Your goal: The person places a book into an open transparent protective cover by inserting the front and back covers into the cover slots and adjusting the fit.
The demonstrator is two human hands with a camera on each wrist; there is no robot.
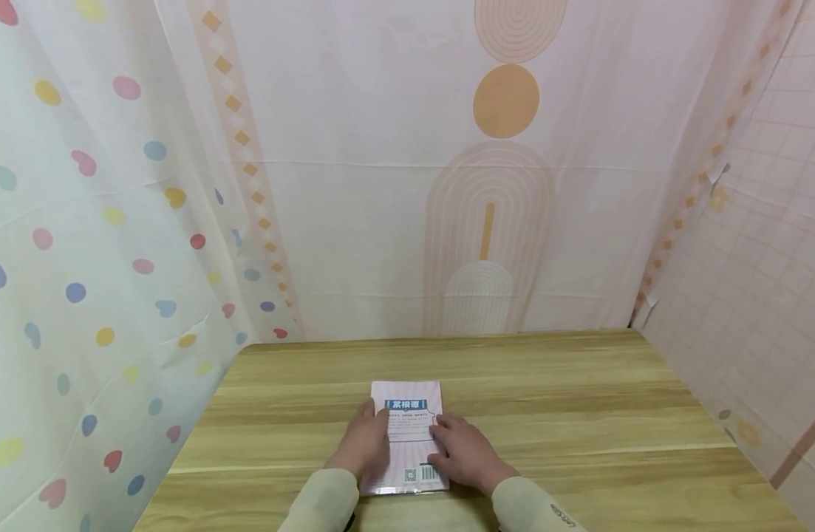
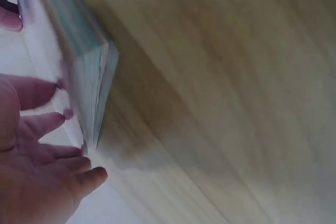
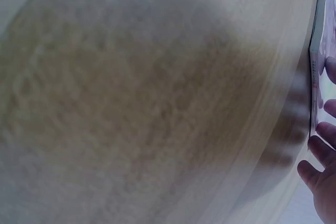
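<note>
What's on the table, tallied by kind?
Book, pink cover, lying flat: 1
Hands resting on the book: 2, left hand and right hand
Total: 3

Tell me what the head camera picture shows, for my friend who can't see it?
Two hands rest flat on a pink book lying on a wooden table: the left hand on its left side, the right hand on its right. Pale patterned curtains hang behind and beside the table.
</note>
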